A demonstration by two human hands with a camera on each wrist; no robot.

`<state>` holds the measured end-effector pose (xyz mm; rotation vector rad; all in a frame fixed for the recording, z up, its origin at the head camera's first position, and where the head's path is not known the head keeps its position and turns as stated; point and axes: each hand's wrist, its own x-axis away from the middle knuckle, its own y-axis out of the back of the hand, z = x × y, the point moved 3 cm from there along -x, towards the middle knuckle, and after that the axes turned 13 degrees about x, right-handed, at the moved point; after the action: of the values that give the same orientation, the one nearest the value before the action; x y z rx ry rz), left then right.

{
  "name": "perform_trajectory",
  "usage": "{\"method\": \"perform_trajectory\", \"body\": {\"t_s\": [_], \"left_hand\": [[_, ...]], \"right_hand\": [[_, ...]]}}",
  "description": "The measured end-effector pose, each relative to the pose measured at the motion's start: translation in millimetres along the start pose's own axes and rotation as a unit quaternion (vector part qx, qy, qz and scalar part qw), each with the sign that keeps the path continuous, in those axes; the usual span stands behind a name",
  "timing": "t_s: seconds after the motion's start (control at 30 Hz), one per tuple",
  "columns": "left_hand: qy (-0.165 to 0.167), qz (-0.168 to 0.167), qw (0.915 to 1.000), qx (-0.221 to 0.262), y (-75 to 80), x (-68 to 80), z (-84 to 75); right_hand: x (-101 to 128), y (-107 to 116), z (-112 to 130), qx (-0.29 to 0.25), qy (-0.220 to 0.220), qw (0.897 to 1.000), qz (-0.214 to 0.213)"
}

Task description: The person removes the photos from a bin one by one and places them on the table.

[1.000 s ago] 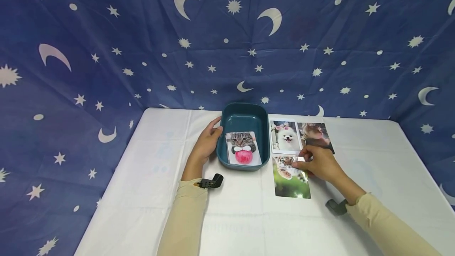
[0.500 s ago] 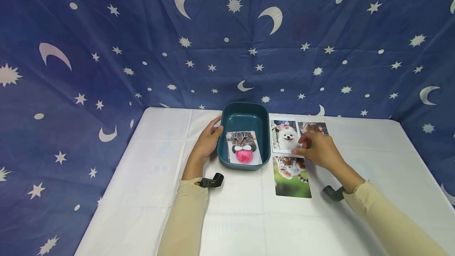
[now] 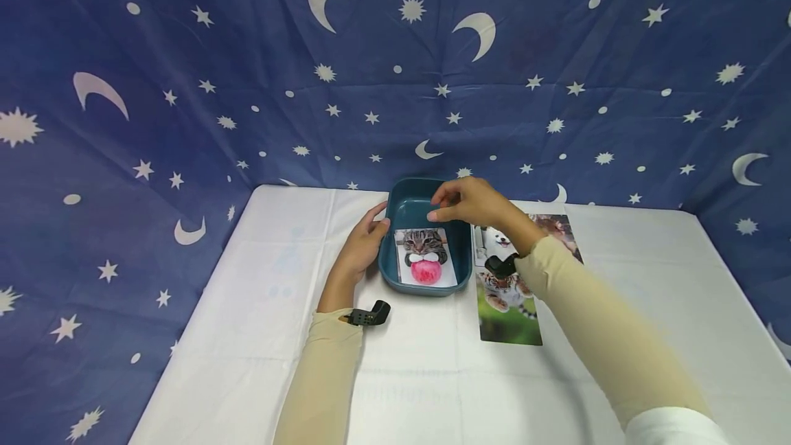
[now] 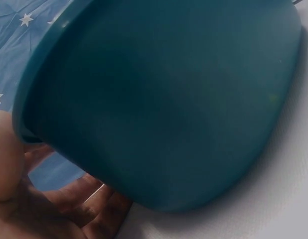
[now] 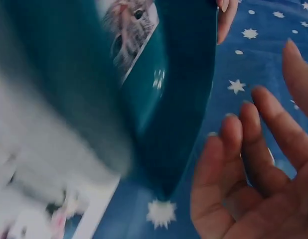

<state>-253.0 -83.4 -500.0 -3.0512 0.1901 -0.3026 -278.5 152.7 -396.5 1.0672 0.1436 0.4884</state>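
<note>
A teal plastic tub [image 3: 410, 211] stands at the back of the table. In it lies a photo card of a cat with a pink ball [image 3: 425, 258]. My left hand [image 3: 360, 246] grips the tub's left side, thumb at the rim and fingers along the outer wall. Over the tub's far right corner hovers my right hand [image 3: 471, 202], thumb and fingers apart and nothing between them. Right of the tub lie a white-dog card [image 3: 494, 242], partly covered by the right wrist, a tiger-cub card [image 3: 508, 318] and a brown-animal card [image 3: 561, 229], partly behind the forearm.
A blue cloth [image 3: 395, 88] with moons and stars hangs behind and beside the table. The table has a white cloth [image 3: 420, 376]. Small black cameras [image 3: 372, 313] sit on both wrists.
My right hand has left the cards, first lifting from the tiger card toward the dog card, then moving left and away to above the tub. The left hand and the cards have stayed put.
</note>
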Motion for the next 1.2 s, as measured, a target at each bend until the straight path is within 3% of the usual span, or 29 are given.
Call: {"method": "perform_trajectory", "body": {"t_s": [0.17,0.43,0.83,1.03,1.2], "left_hand": [[0.000,0.005,1.0000,0.005,0.4,-0.2,-0.7],[0.002,0.009,0.9999,0.005,-0.2,0.0,-1.3],[0.001,0.006,1.0000,0.002,0.5,-1.1,-0.8],[0.001,0.005,1.0000,0.001,0.3,-1.5,-0.7],[0.000,0.003,1.0000,-0.002,0.5,-1.5,0.1]], "right_hand": [[-37.2,-20.1,11.9,-0.018,0.028,0.998,0.062],[-65.8,-52.0,5.2,-0.022,-0.017,0.992,0.123],[-70.8,-66.3,-2.1,0.070,-0.036,0.987,0.140],[-67.1,-62.9,2.2,0.071,-0.016,0.990,0.125],[-59.5,-56.4,8.8,0.030,0.020,0.989,0.142]]}}
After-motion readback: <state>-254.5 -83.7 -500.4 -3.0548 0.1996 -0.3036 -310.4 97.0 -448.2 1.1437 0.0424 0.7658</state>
